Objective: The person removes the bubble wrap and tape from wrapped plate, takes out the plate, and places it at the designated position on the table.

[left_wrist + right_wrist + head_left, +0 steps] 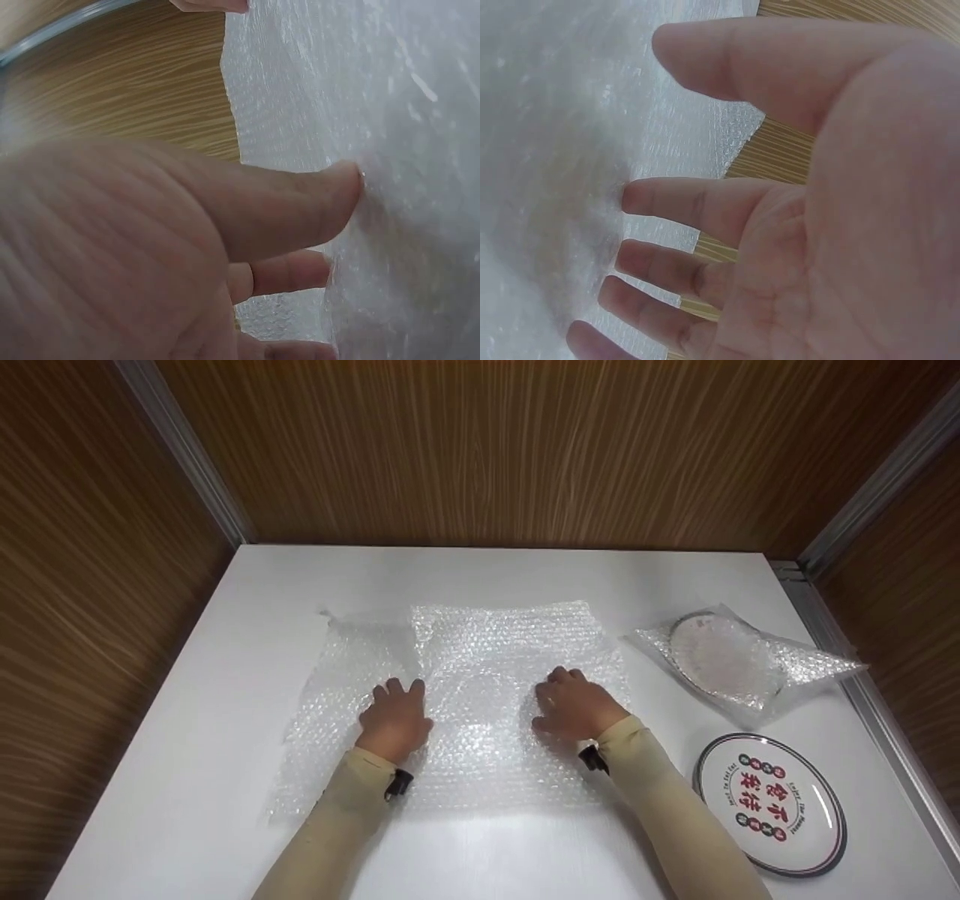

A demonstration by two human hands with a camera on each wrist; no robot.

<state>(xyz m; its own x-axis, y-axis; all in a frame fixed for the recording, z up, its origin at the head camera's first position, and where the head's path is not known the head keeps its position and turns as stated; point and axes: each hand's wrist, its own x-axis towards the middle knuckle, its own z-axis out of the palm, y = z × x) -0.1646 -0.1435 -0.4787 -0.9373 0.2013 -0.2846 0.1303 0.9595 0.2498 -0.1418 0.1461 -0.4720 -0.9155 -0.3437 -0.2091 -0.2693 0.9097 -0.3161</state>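
A sheet of bubble wrap (480, 769) lies spread on the white table, with a folded layer across its middle and a faint round outline between my hands. My left hand (394, 724) rests its fingertips on the wrap, left of that outline. In the left wrist view, the thumb (300, 202) is stretched out against the plastic. On the other side, my right hand (577, 706) touches the wrap with spread fingers. The right wrist view shows those fingers (697, 206) fairly straight, tips on the plastic and the thumb apart from them.
To the right, a round plate (724, 660) lies inside a bubble-wrap wrapping (806, 664) with pointed corners. Nearer me, beside the right sleeve, is a white plate (757, 776) with a dark rim and red and black print. Wood-grain panels (480, 457) enclose the table (187, 675).
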